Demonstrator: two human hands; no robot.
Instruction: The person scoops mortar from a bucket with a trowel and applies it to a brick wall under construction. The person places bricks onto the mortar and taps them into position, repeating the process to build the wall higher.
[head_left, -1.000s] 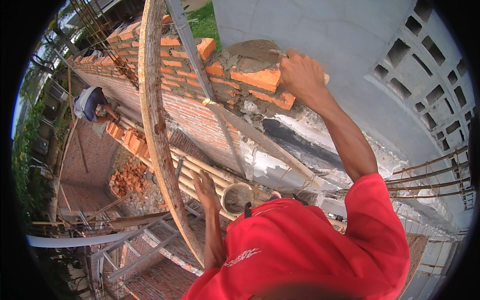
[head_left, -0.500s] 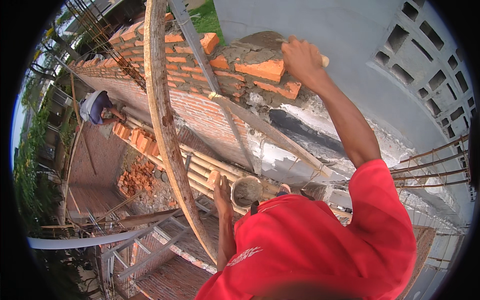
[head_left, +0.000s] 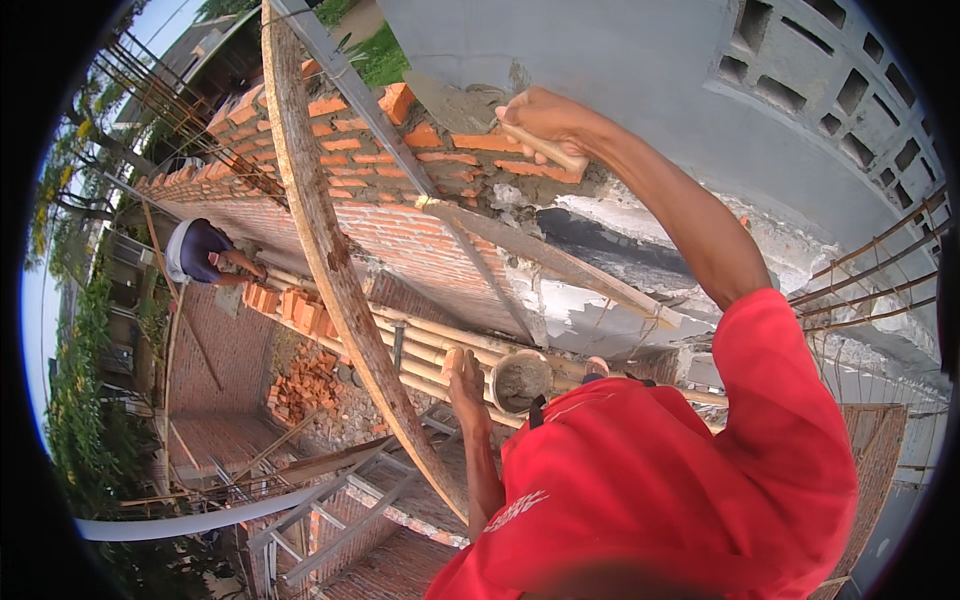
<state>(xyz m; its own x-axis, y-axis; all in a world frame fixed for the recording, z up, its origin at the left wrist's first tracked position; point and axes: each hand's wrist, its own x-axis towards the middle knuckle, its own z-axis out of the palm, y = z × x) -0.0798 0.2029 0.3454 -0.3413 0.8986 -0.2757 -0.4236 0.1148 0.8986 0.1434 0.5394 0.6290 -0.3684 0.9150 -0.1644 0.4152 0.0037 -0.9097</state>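
Observation:
My right hand grips the wooden handle of a trowel, whose mortar-smeared blade is over wet mortar on the top course of an orange brick wall. My left hand, lower down, is wrapped round a light orange brick. Just right of it a bucket holding grey mortar stands by bamboo poles.
A leaning timber, metal brace and slanting plank cross the wall. A co-worker bends by stacked bricks at left. An aluminium ladder lies below; rusty rebar juts in at right, near a grey wall.
My left hand was open and then took hold of the brick. My right hand with the trowel has moved left along the wall top, its wooden handle now tilted toward me.

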